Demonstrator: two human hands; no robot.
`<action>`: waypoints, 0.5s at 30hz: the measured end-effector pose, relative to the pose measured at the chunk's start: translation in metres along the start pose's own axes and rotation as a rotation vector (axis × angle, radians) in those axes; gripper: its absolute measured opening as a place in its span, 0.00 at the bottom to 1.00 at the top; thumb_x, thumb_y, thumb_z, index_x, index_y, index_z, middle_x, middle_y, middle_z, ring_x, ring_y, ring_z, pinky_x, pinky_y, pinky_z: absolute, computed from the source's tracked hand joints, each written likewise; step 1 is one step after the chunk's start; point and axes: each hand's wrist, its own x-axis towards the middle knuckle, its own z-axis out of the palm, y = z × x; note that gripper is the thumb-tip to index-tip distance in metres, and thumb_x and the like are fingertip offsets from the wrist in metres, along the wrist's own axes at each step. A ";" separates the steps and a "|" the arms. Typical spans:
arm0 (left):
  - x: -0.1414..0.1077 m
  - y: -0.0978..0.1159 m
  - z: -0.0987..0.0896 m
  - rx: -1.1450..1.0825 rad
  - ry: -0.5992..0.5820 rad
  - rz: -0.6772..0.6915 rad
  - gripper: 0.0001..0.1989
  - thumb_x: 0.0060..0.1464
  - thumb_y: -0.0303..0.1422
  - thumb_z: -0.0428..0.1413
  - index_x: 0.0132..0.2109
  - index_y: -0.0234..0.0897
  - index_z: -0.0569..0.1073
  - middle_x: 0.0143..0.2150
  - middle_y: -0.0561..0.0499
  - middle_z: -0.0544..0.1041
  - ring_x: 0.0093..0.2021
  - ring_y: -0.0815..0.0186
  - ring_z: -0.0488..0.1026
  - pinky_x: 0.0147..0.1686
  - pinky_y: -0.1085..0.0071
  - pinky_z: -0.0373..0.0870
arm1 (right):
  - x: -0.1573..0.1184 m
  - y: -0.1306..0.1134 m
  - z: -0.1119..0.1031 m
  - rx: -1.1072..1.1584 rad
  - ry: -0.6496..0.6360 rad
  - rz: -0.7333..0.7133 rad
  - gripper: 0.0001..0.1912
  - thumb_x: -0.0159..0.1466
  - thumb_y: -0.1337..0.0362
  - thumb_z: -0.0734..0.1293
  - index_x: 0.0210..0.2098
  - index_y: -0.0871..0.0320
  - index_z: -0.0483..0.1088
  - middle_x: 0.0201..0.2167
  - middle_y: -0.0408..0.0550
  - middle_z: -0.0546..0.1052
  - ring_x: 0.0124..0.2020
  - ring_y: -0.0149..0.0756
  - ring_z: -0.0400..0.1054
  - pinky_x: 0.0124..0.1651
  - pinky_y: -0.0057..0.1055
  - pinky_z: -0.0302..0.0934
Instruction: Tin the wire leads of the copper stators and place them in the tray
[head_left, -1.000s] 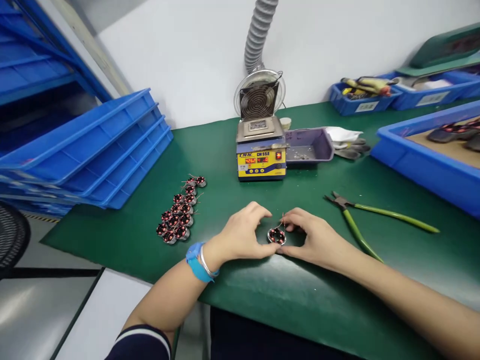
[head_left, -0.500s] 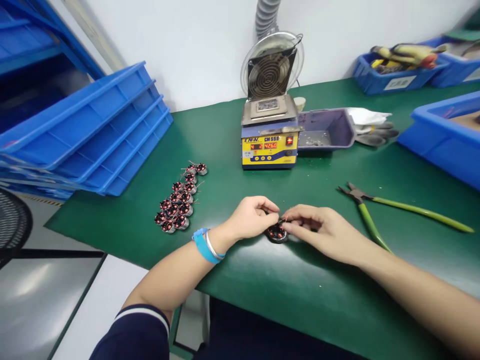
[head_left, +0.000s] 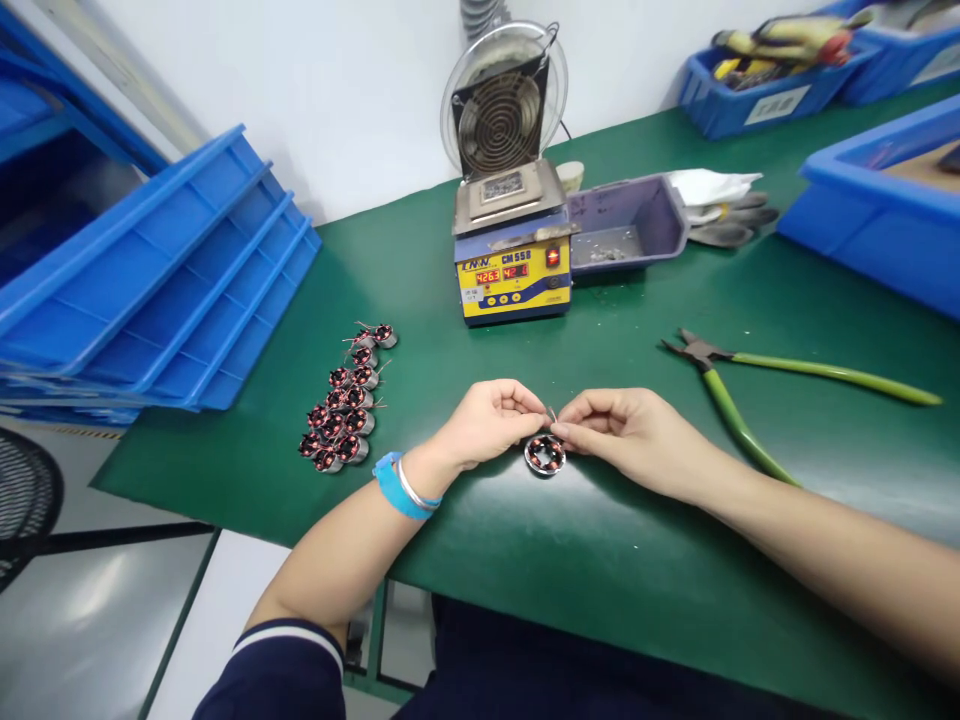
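Between my hands a motor stator (head_left: 545,455), a metal ring with copper windings and black parts inside, rests on or just above the green bench. My left hand (head_left: 499,420) is closed in a pinch at its upper left, by the thin lead wires. From the other side my right hand (head_left: 619,430) pinches at the same wires (head_left: 553,415), thumb and forefinger together. The fingertips hide most of the wires. To the left stand several more stators (head_left: 341,405) in slanting rows, some with wires sticking out.
A yellow-fronted solder pot (head_left: 514,280) with a fan behind it stands at the back. Beside it are a purple bin (head_left: 682,225) and gloves (head_left: 731,220). Green-handled cutters (head_left: 705,350) lie open at right. Blue crates (head_left: 195,270) are stacked left; a blue bin (head_left: 847,210) stands right.
The view has shifted slightly, turning and tilting. The stator's ring shows more fully now, with my fingers gathered at its wires above it rather than over its top.
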 end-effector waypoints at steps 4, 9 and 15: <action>0.000 -0.003 -0.001 -0.013 -0.056 0.029 0.09 0.39 0.26 0.64 0.29 0.28 0.71 0.23 0.52 0.74 0.23 0.75 0.69 0.26 0.78 0.66 | -0.003 0.001 0.004 -0.007 0.044 -0.083 0.25 0.44 0.51 0.76 0.33 0.61 0.69 0.22 0.45 0.74 0.22 0.30 0.68 0.27 0.27 0.65; -0.001 -0.004 0.001 -0.003 -0.031 0.090 0.12 0.39 0.30 0.65 0.30 0.28 0.72 0.24 0.52 0.74 0.23 0.74 0.70 0.25 0.78 0.66 | -0.003 0.005 0.006 -0.011 0.092 -0.185 0.26 0.50 0.52 0.73 0.42 0.62 0.67 0.23 0.44 0.73 0.23 0.29 0.67 0.27 0.27 0.65; -0.003 -0.001 0.002 0.055 -0.025 0.011 0.13 0.39 0.31 0.66 0.30 0.29 0.70 0.21 0.53 0.72 0.18 0.77 0.65 0.19 0.81 0.58 | -0.002 0.010 0.007 -0.076 0.191 -0.331 0.22 0.55 0.59 0.68 0.47 0.62 0.65 0.25 0.44 0.71 0.23 0.27 0.65 0.27 0.26 0.64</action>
